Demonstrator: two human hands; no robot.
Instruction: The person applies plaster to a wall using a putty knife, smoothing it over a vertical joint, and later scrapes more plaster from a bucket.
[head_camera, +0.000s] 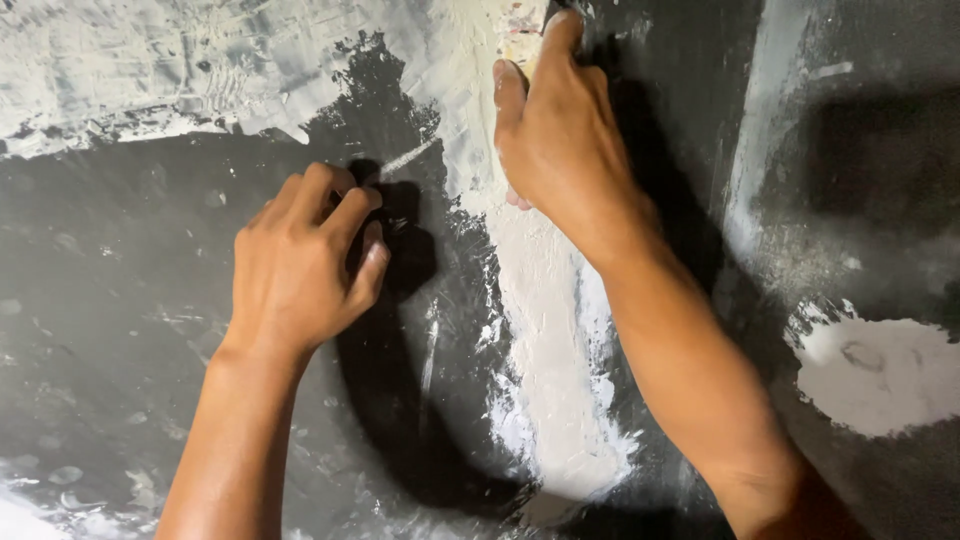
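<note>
- left hand (300, 265): fingers curled shut, knuckles against dark wall (120, 300), holding nothing visible
- right hand (555, 130): fingers closed, pressed on white plaster strip (550, 350); grip unclear

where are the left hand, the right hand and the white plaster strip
left hand (295, 265), head view, back of the hand
right hand (555, 130), head view, back of the hand
white plaster strip (550, 340), head view, middle of the strip

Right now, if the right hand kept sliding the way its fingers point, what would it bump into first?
Probably more wet white plaster just above the right hand, which points up the dark wall. Past the picture's top edge, I cannot tell.
</note>
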